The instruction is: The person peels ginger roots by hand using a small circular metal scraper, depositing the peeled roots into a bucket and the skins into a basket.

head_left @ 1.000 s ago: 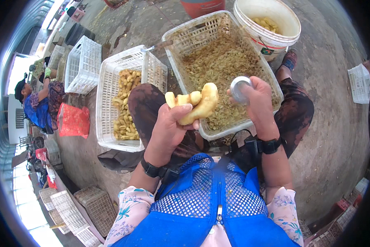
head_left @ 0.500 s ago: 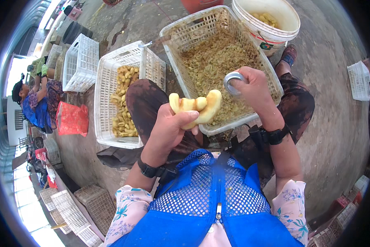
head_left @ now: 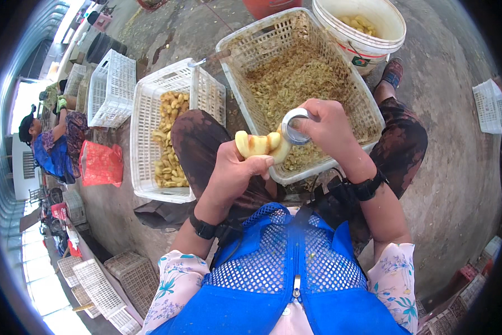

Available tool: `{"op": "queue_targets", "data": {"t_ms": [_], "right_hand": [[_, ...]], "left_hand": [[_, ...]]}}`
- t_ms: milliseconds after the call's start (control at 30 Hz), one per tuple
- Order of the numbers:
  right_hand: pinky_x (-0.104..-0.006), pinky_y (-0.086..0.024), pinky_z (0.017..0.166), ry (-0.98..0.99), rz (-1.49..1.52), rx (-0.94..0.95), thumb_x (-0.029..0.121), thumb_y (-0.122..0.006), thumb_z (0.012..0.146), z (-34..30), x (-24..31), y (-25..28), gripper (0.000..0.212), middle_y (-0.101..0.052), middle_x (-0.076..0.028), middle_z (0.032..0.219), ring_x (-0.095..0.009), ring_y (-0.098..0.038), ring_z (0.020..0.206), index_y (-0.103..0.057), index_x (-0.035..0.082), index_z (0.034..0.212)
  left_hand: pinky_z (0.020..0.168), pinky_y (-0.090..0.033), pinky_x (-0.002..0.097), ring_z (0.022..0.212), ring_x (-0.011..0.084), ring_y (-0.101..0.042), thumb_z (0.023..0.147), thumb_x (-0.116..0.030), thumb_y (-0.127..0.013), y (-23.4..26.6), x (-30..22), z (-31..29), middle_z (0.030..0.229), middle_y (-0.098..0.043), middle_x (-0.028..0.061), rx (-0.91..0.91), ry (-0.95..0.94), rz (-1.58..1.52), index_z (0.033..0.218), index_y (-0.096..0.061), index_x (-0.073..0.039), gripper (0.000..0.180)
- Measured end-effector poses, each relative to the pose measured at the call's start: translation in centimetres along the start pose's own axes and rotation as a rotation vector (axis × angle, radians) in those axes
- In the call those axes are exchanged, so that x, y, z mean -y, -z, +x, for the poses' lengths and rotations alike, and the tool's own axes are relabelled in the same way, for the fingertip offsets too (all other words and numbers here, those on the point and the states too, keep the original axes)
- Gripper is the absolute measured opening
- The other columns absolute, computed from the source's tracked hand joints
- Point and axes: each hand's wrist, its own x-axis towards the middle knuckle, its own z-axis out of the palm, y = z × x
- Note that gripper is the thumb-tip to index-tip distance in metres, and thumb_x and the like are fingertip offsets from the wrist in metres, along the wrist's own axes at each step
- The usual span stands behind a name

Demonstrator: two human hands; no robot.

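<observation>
A pale yellow, peeled-looking piece of ginger root [head_left: 255,145] sits in my left hand [head_left: 231,173], thumb on its near side and fingers wrapped beneath. My right hand [head_left: 330,127] grips a round metal ring-shaped scraper [head_left: 286,125]. The ring's edge meets the right lobe of the ginger and partly covers it. Under both hands is a white plastic crate [head_left: 245,106] with brownish-yellow peelings [head_left: 295,72] in it. Left of my knee, another white crate [head_left: 142,139] holds many ginger pieces [head_left: 171,162].
A knife-like tool [head_left: 209,58] with a brown handle bridges the two crates' rims. A white bucket [head_left: 340,34] with ginger inside stands at the far right of the peelings. To the left, a person in a blue vest [head_left: 52,148] sits near a red bag [head_left: 101,163] and stacked crates.
My right hand has moved left and slightly down, bringing the metal ring from beside the ginger onto its right lobe. My left hand has shifted slightly and still holds the ginger.
</observation>
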Motion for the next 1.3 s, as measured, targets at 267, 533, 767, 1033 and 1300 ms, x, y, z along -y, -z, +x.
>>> {"op": "queue_targets", "data": {"t_ms": [267, 533, 767, 1033, 1300], "right_hand": [[-0.0276, -0.049, 0.063, -0.213, -0.032, 0.028, 0.003, -0.069, 0.084, 0.4, 0.0, 1.8, 0.007, -0.066, -0.002, 0.076, -0.007, -0.061, 0.072, -0.068, -0.002, 0.088], [-0.0324, -0.045, 0.056, -0.058, 0.024, 0.117, 0.006, -0.074, 0.078, 0.0, -0.9, 0.0, 0.01, -0.064, -0.008, 0.068, -0.011, -0.055, 0.061, -0.072, -0.002, 0.083], [-0.0278, -0.052, 0.064, -0.092, -0.076, 0.049, 0.006, -0.068, 0.088, 0.4, -0.1, 2.6, 0.01, -0.064, -0.001, 0.073, -0.01, -0.063, 0.069, -0.067, -0.001, 0.096], [-0.0286, -0.05, 0.067, -0.053, -0.194, 0.141, 0.006, -0.073, 0.084, 0.7, 0.0, 0.4, 0.009, -0.061, -0.001, 0.07, -0.011, -0.06, 0.072, -0.065, 0.001, 0.085], [-0.0323, -0.049, 0.064, 0.089, 0.178, 0.101, 0.007, -0.07, 0.084, -0.3, 2.0, -1.1, 0.012, -0.063, -0.006, 0.072, -0.012, -0.06, 0.07, -0.063, -0.001, 0.078]], "left_hand": [[0.064, -0.052, 0.0241, 0.07, 0.0074, -0.064, 0.084, -0.003, -0.073, 0.8, -0.4, -0.9, 0.084, -0.069, 0.0015, -0.054, 0.013, 0.182, 0.105, -0.069, 0.003, 0.023], [0.073, -0.055, 0.0281, 0.081, 0.0106, -0.068, 0.081, -0.008, -0.077, -0.1, -0.5, -0.7, 0.091, -0.072, 0.0014, 0.032, -0.271, 0.557, 0.106, -0.069, 0.003, 0.028], [0.061, -0.052, 0.0239, 0.067, 0.0088, -0.064, 0.084, -0.005, -0.075, 1.6, -0.4, -1.0, 0.085, -0.069, 0.0034, -0.066, 0.003, 0.192, 0.103, -0.069, 0.003, 0.022], [0.059, -0.049, 0.0227, 0.066, 0.0074, -0.062, 0.084, -0.002, -0.075, 1.5, -0.3, -1.1, 0.082, -0.068, 0.0017, 0.024, -0.148, 0.425, 0.107, -0.07, 0.003, 0.023], [0.056, -0.052, 0.0256, 0.065, 0.0119, -0.064, 0.083, -0.003, -0.073, 1.3, -1.2, -0.5, 0.086, -0.07, 0.0073, -0.042, 0.037, -0.044, 0.103, -0.07, 0.006, 0.022]]}}
